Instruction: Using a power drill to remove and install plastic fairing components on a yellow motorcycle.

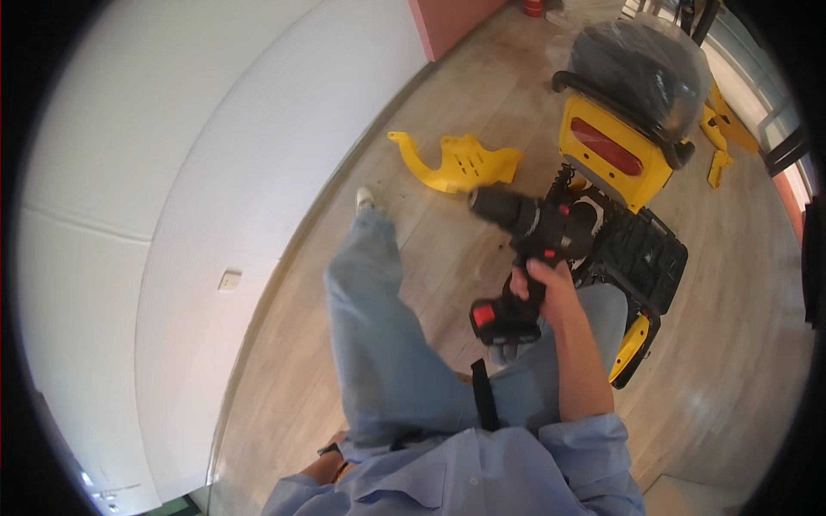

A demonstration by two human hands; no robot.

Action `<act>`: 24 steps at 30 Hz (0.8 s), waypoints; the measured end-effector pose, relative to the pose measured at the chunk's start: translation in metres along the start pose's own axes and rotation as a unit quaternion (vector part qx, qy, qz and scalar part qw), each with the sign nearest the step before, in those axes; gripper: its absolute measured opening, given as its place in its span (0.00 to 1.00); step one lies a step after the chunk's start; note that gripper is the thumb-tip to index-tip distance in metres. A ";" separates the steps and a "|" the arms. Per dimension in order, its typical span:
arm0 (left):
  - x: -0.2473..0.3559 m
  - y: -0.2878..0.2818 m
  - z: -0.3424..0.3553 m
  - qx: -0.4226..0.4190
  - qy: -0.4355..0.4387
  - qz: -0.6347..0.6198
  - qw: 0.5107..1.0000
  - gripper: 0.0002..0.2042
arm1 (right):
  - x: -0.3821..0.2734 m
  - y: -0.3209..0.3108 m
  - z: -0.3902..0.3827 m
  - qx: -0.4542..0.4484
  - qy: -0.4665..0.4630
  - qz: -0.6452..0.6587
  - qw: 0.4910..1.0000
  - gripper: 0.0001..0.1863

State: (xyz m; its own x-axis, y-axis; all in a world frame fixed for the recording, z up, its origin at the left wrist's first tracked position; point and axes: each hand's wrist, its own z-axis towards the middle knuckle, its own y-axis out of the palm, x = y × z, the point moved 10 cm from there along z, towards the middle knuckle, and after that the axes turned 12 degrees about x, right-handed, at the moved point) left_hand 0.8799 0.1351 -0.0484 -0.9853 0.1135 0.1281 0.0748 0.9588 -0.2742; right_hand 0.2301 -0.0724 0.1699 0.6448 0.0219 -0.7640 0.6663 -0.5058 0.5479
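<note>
Head-worn fisheye view, facing down, wearer's legs (370, 301) near, floor (731, 361) farther off

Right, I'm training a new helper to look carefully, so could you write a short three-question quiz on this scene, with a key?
1. Which hand grips the black drill?
2. The curved yellow part lies on: A) a cardboard box, B) the floor, C) a chair?
3. True or false: the white wall socket is in the left half of the picture.

Key: 1. the right hand; 2. B; 3. true.
</note>
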 end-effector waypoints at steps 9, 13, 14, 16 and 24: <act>-0.047 -0.031 0.021 -0.183 -0.092 -0.070 0.976 0.19 | 0.055 -0.041 0.001 0.132 0.187 -0.166 0.959 0.18; -0.055 -0.059 0.020 -0.250 -0.120 -0.071 0.958 0.19 | 0.059 -0.043 0.028 0.143 0.093 -0.308 0.936 0.17; -0.061 -0.073 0.017 -0.260 -0.127 -0.066 0.955 0.19 | 0.060 -0.045 0.031 0.157 0.094 -0.304 0.935 0.17; -0.073 -0.113 0.015 -0.262 -0.142 -0.054 0.953 0.19 | 0.052 -0.044 0.043 0.176 0.055 -0.347 0.920 0.16; -0.057 -0.314 0.087 -0.189 -0.098 0.033 0.976 0.18 | 0.025 -0.006 0.026 0.297 -0.047 -0.397 0.867 0.15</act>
State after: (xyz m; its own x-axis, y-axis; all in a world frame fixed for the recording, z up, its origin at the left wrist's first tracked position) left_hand 0.8995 -0.1948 -0.0525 -0.9843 0.1609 -0.0729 0.1532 0.9830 0.1010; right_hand 0.2324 -0.0912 0.1385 0.0203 0.5103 -0.8598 0.5574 -0.7196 -0.4140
